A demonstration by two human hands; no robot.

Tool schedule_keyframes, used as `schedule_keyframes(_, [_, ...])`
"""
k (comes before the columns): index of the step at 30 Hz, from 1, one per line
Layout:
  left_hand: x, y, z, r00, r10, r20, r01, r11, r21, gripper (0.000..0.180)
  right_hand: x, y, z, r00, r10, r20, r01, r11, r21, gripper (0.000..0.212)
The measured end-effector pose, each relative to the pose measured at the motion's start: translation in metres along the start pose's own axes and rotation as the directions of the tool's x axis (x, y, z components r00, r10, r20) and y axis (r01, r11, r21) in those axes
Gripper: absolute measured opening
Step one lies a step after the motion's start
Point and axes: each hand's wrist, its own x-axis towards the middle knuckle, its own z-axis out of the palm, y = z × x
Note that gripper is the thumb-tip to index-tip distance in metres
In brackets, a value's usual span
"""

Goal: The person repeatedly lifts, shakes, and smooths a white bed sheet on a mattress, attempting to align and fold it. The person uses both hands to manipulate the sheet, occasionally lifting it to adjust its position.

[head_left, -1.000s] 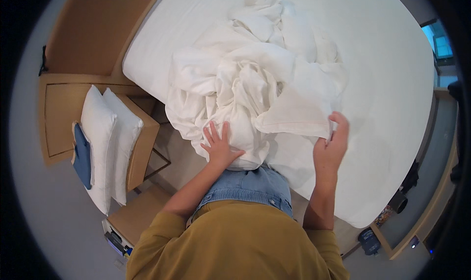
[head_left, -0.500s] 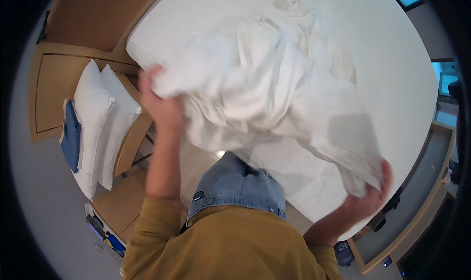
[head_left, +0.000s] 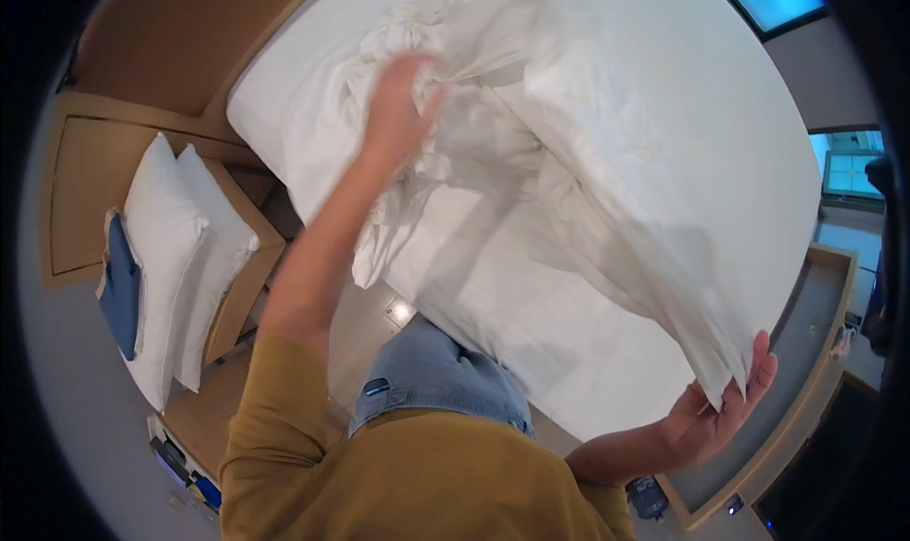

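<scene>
A crumpled white bed sheet (head_left: 607, 171) lies in loose folds across the white bed (head_left: 749, 162). One end of it stretches toward me on the right, where my right hand (head_left: 716, 418) pinches its corner between thumb and fingers. Over the bunched part of the sheet, farther off and left of the middle, is my left hand (head_left: 403, 110). It is a little blurred, with thumb and fingers apart and no cloth visible between them. A fold of the sheet hangs over the bed's near edge, below my left forearm.
Two white pillows (head_left: 163, 266) and a blue cushion (head_left: 121, 290) stand upright on the left beside a wooden headboard (head_left: 90, 181). A wooden frame (head_left: 806, 418) runs along the right wall. Near its lower end stands a blue water bottle (head_left: 647, 496).
My left hand has moved away from me and rightward, and has let go of the sheet. My right hand has drawn its corner slightly nearer, pulling the cloth longer and exposing more mattress.
</scene>
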Motion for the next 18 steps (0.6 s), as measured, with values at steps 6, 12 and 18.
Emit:
schedule_keyframes(6, [-0.112,0.135,0.059,0.920,-0.091,0.381,0.290,0.812,-0.506,0.038,-0.005,-0.002,0.016,0.998,0.043,0.039,-0.043,0.999,0.006,0.047])
schedule_keyframes(12, [-0.089,0.183,0.074,0.976,0.078,0.202,0.048,0.832,-0.553,0.042,-0.015,-0.022,0.010,0.960,-0.273,0.061,0.274,0.874,-0.401,0.048])
schedule_keyframes(18, [-0.084,0.218,0.096,0.898,0.279,0.339,-0.100,0.881,-0.461,0.036,-0.016,-0.052,-0.021,0.808,-0.589,-0.021,0.410,0.587,-0.697,0.039])
